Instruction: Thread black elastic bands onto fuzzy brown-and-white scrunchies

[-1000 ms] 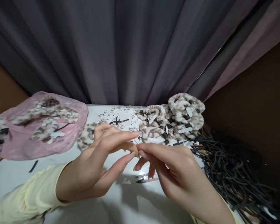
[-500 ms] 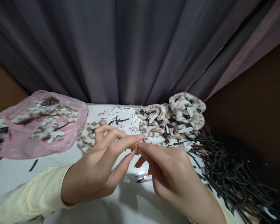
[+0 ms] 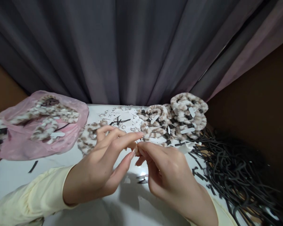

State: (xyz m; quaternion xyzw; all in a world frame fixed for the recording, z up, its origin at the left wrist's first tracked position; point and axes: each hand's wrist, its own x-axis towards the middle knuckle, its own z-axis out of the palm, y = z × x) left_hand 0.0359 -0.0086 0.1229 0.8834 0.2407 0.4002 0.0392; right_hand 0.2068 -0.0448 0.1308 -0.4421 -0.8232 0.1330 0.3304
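Note:
My left hand and my right hand meet at the fingertips above the white table. The right thumb and index finger are pinched together. On the left, the index finger stretches out while the thumb and another fingertip close in at the right hand's pinch. Whatever lies between the fingertips is too small and hidden to name. Below them on the table lie thread snips, partly covered by my right hand. Behind my left hand is a brown-and-white fluffy loop, and beyond the fingers small metal rings and clasps are scattered.
A pink plastic bag holding fluffy pieces lies at the left. Fluffy loops with white tags are piled at the back right. Many black cords heap up at the right edge. A dark curtain hangs behind the white table.
My right hand has shifted slightly left, covering more of the snips. My left index finger has lifted a little. The fingertips still meet, and the things on the table stay put.

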